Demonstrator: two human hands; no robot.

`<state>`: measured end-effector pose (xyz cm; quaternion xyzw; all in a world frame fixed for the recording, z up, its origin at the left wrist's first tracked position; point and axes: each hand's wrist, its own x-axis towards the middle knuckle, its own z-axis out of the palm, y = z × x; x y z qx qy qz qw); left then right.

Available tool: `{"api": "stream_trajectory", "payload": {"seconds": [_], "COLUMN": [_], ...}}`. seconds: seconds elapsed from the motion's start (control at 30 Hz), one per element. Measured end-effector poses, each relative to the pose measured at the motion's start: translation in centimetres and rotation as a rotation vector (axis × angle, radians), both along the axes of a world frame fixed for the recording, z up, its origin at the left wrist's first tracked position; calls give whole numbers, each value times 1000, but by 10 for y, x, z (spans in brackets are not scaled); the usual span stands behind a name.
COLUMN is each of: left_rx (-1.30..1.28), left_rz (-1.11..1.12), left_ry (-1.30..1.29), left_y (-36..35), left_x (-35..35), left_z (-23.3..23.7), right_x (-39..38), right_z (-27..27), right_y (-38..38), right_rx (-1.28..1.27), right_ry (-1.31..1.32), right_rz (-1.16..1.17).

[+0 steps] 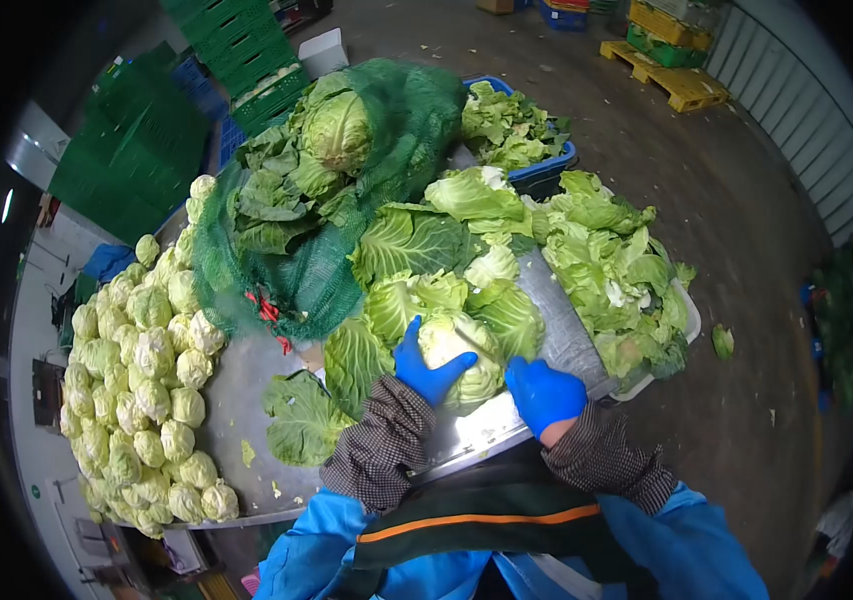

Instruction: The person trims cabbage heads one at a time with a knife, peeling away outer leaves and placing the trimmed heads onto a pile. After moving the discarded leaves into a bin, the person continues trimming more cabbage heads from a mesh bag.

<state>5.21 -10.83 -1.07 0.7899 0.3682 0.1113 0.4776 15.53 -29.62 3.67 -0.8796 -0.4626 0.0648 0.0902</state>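
Observation:
In the head view, my left hand (431, 366), in a blue glove, grips the near left side of a pale trimmed cabbage (475, 378), thumb over its top. My right hand (547, 394), gloved too, is curled into a fist at the cabbage's right side. A thin dark streak runs across the cabbage towards this fist; I cannot tell what the fingers hold. Loose green outer leaves (413, 243) lie around and beyond the cabbage on the metal table (232, 400). A darker leaf (309, 418) lies left of my left sleeve.
Trimmed cabbages (152, 355) are heaped at the table's left. A green net sack (402, 125) with untrimmed cabbage (337, 132) lies at the back. Cut leaves (612, 265) fill a container at the right; more lie in a blue-rimmed bin (569, 155). Green crates (232, 45) stand behind.

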Motion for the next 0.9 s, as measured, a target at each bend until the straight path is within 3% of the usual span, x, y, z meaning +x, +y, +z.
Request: {"api": "stream_trajectory", "payload": {"seconds": [0.13, 0.23, 0.27, 0.33, 0.4, 0.47, 0.57, 0.63, 0.8, 0.9], "left_rx": [110, 112, 104, 160, 293, 234, 5, -148, 164, 118], "left_rz": [25, 54, 65, 50, 2, 47, 92, 104, 51, 50], "left_ry": [64, 86, 93, 58, -21, -43, -90, -158, 9, -33], "left_y": [-13, -14, -14, -18, -26, -23, -5, 3, -14, -16], "left_x": [7, 10, 10, 5, -8, -7, -2, -1, 4, 0], "left_z": [12, 14, 15, 11, -5, -6, -13, -19, -2, -2], "right_x": [-3, 24, 30, 64, 80, 75, 17, 0, 25, 35], "right_z": [-29, -44, -39, -66, -61, -25, -1, -16, -40, -39], "right_y": [-3, 6, 9, 8, 12, 13, 23, 11, 15, 11], "right_rx": [-45, 85, 31, 114, 192, 249, -76, -75, -44, 100], "right_ry": [-188, 28, 266, 436, 449, 312, 212, 105, 21, 267], "right_rz": [-84, -102, -155, -487, -525, -266, -114, -71, -154, -128]}}
